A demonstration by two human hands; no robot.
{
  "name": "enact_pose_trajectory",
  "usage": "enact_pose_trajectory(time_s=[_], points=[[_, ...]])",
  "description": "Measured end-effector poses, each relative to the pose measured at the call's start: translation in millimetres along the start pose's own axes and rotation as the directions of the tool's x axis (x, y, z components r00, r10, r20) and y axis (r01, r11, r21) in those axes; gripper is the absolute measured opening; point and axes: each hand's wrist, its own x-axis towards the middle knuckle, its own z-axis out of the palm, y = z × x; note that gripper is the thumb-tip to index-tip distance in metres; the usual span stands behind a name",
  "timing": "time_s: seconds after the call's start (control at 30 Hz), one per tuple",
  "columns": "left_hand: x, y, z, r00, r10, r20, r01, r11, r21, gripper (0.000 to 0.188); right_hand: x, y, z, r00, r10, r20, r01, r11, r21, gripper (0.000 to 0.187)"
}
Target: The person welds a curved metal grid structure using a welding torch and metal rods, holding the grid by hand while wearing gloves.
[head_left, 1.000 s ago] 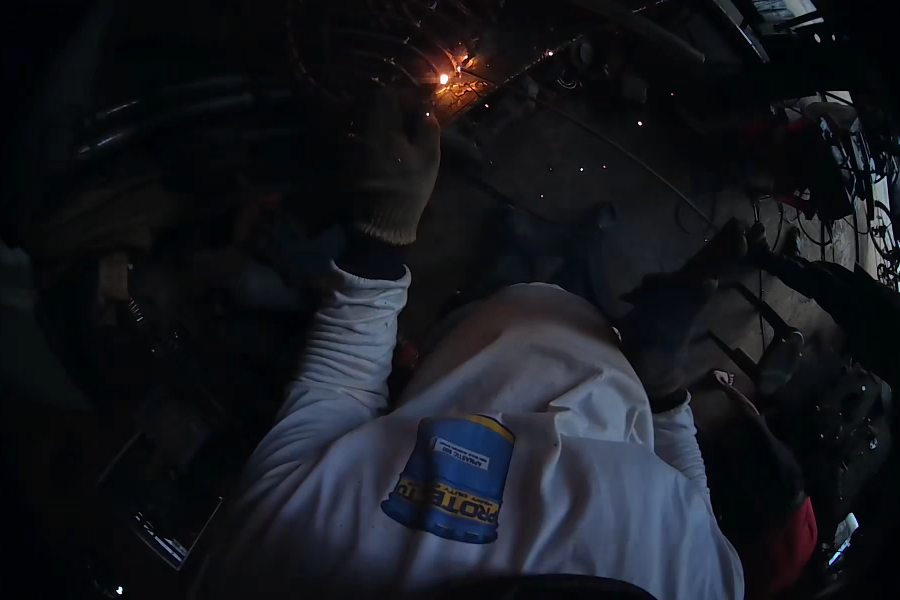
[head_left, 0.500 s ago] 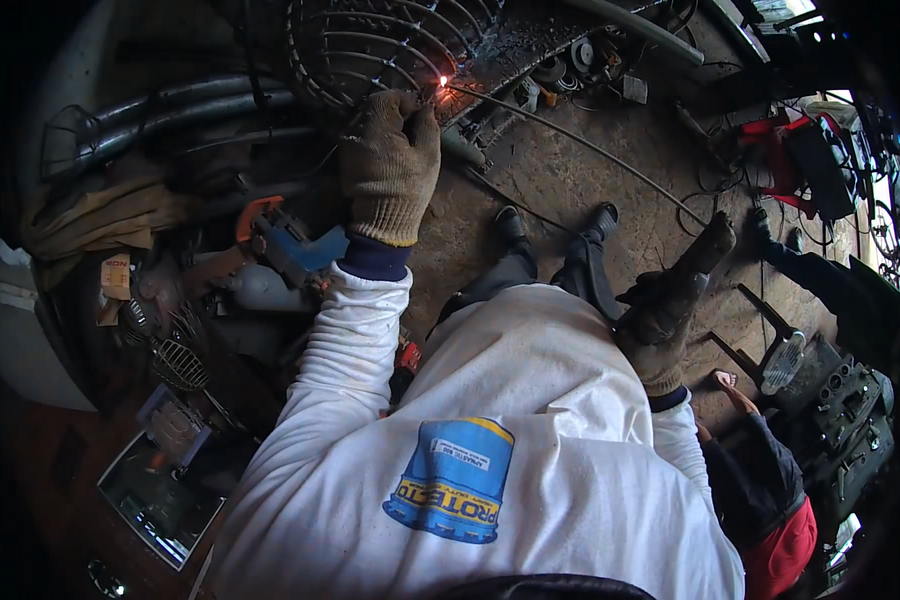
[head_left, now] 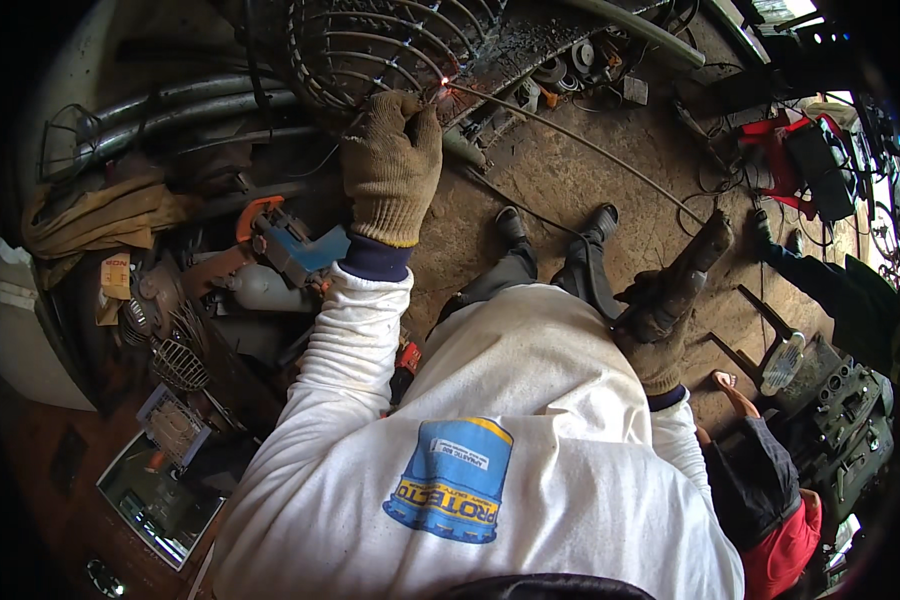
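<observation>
A round, curved grille of welded metal rods (head_left: 378,42) lies on the dark metal bench at the top. My left hand (head_left: 392,170), in a tan knitted glove, is closed at the grille's near edge, thumb and fingers pinched on it; the exact grip is partly hidden. My right hand (head_left: 660,315), in a dark, dirty glove, grips a welding electrode holder (head_left: 712,240) out to the right. From the holder a long thin welding electrode (head_left: 582,143) slants up and left. A small orange-white glow shows where its tip meets the grille, just right of my left fingertips.
A blue and orange power tool (head_left: 295,245) and grey pipes (head_left: 180,115) lie left. A cable (head_left: 530,212) crosses the floor near my feet. To the right are a red chair (head_left: 770,160), a grey machine (head_left: 835,415) and a person in red and black (head_left: 770,500).
The glow at the electrode tip has shrunk and dimmed, and the surroundings look brighter. Both my hands have stayed nearly in place. The person at lower right has shifted slightly.
</observation>
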Motion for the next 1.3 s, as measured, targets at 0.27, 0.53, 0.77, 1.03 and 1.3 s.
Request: enact_pose_trajectory(time_s=[0.27, 0.53, 0.77, 1.03, 1.3], points=[[-1.9, -4.0, -5.9, 0.988, 0.142, 0.066, -0.150, 0.977, 0.150, 0.033, 5.3, 11.5, -0.6, 0.952, -0.301, 0.056, 0.305, 0.947, -0.097, 0.086], [-6.8, -10.3, -1.0, 0.994, 0.099, 0.048, -0.104, 0.985, 0.137, 0.033, -2.6, 23.7, -4.8, 1.000, 0.012, -0.005, -0.011, 0.985, 0.174, 0.086], [-10.4, -14.2, 4.1, 0.954, 0.297, -0.049, -0.261, 0.897, 0.356, 0.024, 7.4, 5.8, -2.1, 0.972, -0.215, 0.090, 0.233, 0.908, -0.348, 0.077], [-26.3, -14.3, -29.0, 0.964, 0.261, 0.045, -0.263, 0.922, 0.284, 0.019, -5.6, 25.2, 12.5, 0.981, -0.167, -0.100, 0.170, 0.985, 0.019, 0.079], [-36.3, -26.0, -43.0, 0.967, 0.219, -0.132, -0.210, 0.974, 0.082, 0.021, -3.6, 27.5, -1.0, 0.956, -0.291, 0.015, 0.280, 0.902, -0.329, 0.080]])
